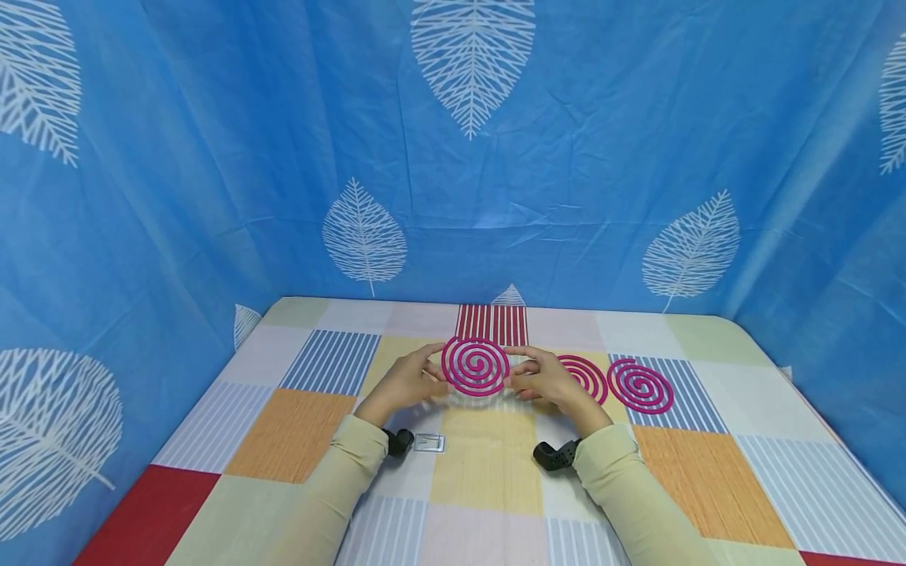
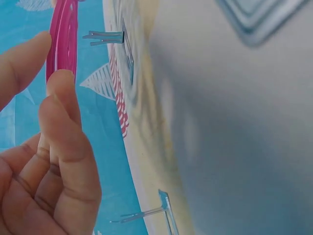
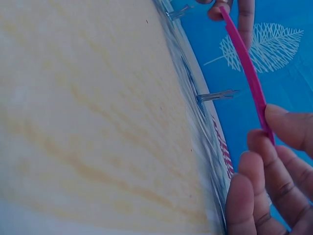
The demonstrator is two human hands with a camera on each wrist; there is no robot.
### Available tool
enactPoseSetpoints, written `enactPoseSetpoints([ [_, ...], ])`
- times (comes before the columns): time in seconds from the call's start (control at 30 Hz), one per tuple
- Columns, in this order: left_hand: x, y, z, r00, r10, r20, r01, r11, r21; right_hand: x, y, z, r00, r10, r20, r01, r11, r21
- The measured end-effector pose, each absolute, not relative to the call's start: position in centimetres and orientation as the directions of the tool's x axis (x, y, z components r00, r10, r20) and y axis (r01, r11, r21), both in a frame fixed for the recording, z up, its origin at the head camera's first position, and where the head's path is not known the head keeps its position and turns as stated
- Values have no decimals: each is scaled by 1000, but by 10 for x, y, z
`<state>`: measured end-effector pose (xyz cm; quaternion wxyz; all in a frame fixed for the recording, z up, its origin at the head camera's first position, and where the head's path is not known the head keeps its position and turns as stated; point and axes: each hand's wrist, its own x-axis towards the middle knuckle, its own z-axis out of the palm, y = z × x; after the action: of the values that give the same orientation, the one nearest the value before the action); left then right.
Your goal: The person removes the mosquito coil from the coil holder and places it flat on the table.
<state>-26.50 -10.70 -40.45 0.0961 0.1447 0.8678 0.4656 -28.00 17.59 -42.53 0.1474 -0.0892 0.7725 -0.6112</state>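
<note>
Both hands hold up one magenta mosquito coil (image 1: 476, 367) above the table, its spiral face turned toward the head camera. The left hand (image 1: 406, 383) pinches the coil's left edge between thumb and finger. At the opposite edge, the right hand (image 1: 552, 383) grips it the same way; in the right wrist view the coil (image 3: 250, 73) appears edge-on. Beyond the coil in the left wrist view, a small metal coil stand (image 2: 128, 54) has its prongs sticking up. Another metal stand (image 2: 166, 210) shows lower in that view.
Two more magenta coils lie on the table at the right: one coil (image 1: 593, 379) partly hidden by the right hand, the other coil (image 1: 640, 385) farther right. A flat metal stand (image 1: 429, 443) lies near the left wrist. Blue leaf-print curtain (image 1: 538, 196) surrounds the checkered tablecloth (image 1: 488, 448).
</note>
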Motion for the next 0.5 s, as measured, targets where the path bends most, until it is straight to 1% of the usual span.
enactPoseSetpoints([
  [0.17, -263, -107, -401, -948, 318, -2, 175, 527, 832, -279, 177, -424, -940, -329, -93, 24, 209, -978],
  [0.5, -261, -105, -395, -958, 286, 37, 190, 531, 826, -281, 179, -423, -939, -344, -17, -19, 100, -995],
])
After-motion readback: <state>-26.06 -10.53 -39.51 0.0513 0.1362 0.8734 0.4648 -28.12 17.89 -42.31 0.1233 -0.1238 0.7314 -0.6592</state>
